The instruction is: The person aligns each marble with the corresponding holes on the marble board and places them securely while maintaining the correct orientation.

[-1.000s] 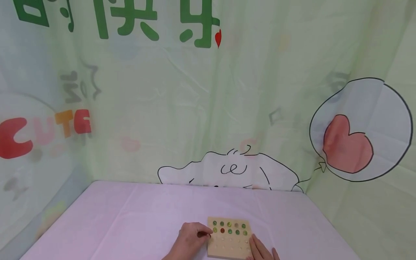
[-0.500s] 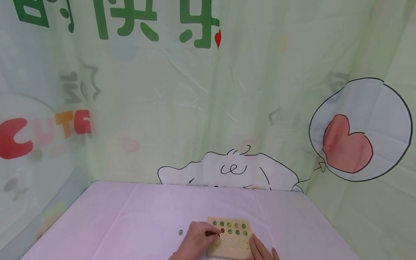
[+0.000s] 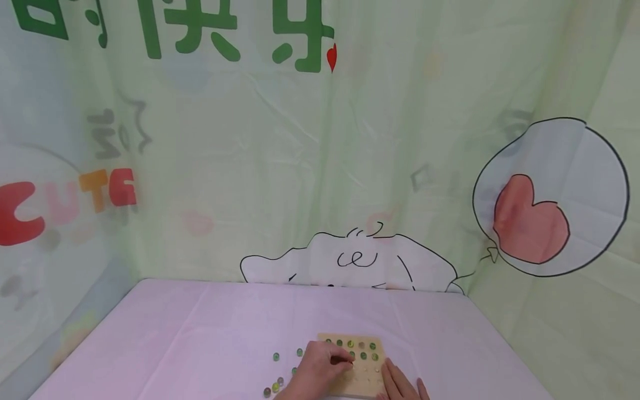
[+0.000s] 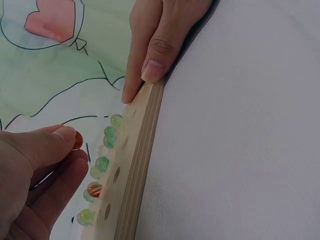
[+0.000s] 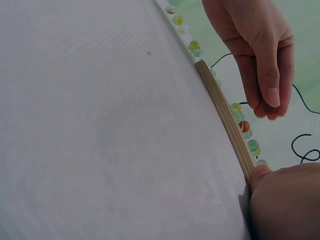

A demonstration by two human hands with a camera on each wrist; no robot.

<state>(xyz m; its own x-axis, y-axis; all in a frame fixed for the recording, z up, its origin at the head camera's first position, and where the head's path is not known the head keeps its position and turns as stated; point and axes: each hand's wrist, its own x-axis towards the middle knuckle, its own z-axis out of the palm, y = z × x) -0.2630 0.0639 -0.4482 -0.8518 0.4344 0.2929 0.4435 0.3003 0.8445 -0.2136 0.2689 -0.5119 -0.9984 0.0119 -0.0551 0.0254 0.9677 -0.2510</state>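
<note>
My left hand [image 3: 317,369] is raised over the wooden board [image 3: 362,390] in the head view, pinching a red-brown marble [image 4: 78,141] between thumb and fingertips. Green and yellow marbles [image 3: 363,355] sit in the holes of the board's two far rows, with an orange-red striped one [image 4: 94,190] among them in the left wrist view. The nearer rows are bare holes. My right hand [image 3: 399,382] rests on the board's right edge with fingers extended; its thumb [image 4: 153,69] lies at the near corner.
Several loose glass marbles [image 3: 276,356] lie on the pale pink tabletop [image 3: 200,344] left of the board, partly hidden by the left forearm. A printed curtain [image 3: 250,166] hangs behind and beside the table.
My left hand has moved right, from the board's left edge to over its middle, the marble still pinched. More loose marbles show on the left. The right hand stays at the edge.
</note>
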